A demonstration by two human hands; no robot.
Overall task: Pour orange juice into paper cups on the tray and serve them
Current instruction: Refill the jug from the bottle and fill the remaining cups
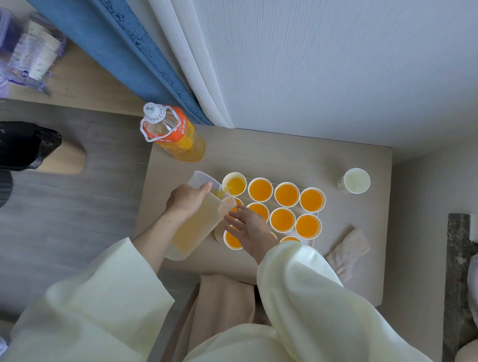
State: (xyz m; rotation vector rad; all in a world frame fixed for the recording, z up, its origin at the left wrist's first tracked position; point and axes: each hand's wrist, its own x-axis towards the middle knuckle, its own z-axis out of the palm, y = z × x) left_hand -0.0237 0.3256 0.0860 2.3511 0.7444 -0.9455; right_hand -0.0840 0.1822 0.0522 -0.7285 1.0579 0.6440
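My left hand [187,199] grips a clear plastic jug [198,224] of orange juice, tilted so juice streams from its spout into the far-left paper cup [234,185]. That cup is partly full. Several other white paper cups [286,195] filled with juice stand in rows on a white tray [313,237]. My right hand [248,226] hovers open, fingers spread, over the cups in the tray's near left part, beside the jug. Both arms wear wide pale-yellow sleeves, which hide part of the near row.
A large orange juice bottle [173,133] stands at the table's far-left corner. A lone paper cup [354,180] sits far right. A beige cloth [347,251] lies right of the tray. A black-bagged bin [17,145] is on the floor to the left.
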